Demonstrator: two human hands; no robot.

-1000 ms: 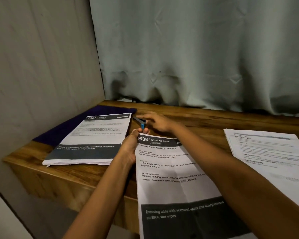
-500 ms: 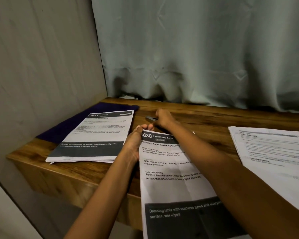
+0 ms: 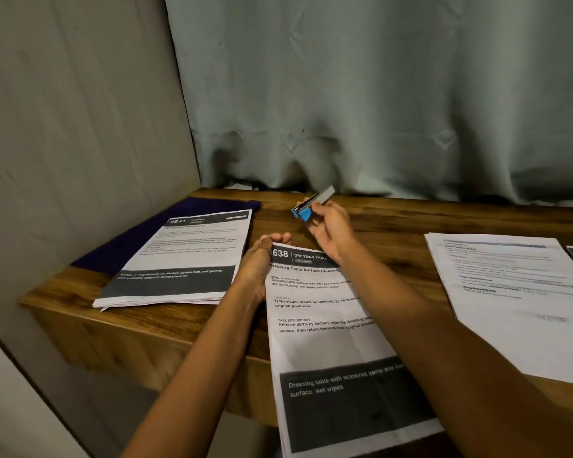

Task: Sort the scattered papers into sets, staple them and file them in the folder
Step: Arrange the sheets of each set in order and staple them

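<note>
- State: left hand (image 3: 262, 266) pinches the top-left corner of the 2638 set (image 3: 328, 325). Right hand (image 3: 333, 231) grips the stapler (image 3: 311, 205), up in the air above the bench (image 3: 411, 219), just beyond that corner and not on the paper.
- 2638 set lies mid-bench with its lower part overhanging the front edge. Risk: a push from the stapler slides the set toward the person and off the edge if the left pinch slackens.
- Risk: sheets fan out under the pinch. Can't tell from here whether the edges are flush. If not, the staple misses the bottom sheets or locks them skewed.
- Risk: left fingertips sit right on the corner where the staple should go. The stapler closing there could nip a finger, or get pushed further in over the header text.
- Stapler is tilted, blue end toward the corner. Can't tell for sure which end is the mouth. If it's reversed, that means a one-handed regrip and a likely fumble.
- Mix-up risk: 2641 set (image 3: 179, 259) lies just to the left on the purple folder (image 3: 129, 246), and another stack (image 3: 510, 292) is well apart on the right. Dragging 2638 sideways could ride it over the 2641 edge.
- Folder is mostly covered by the 2641 set. That has to be lifted before filing, or sheets could spill.
</note>
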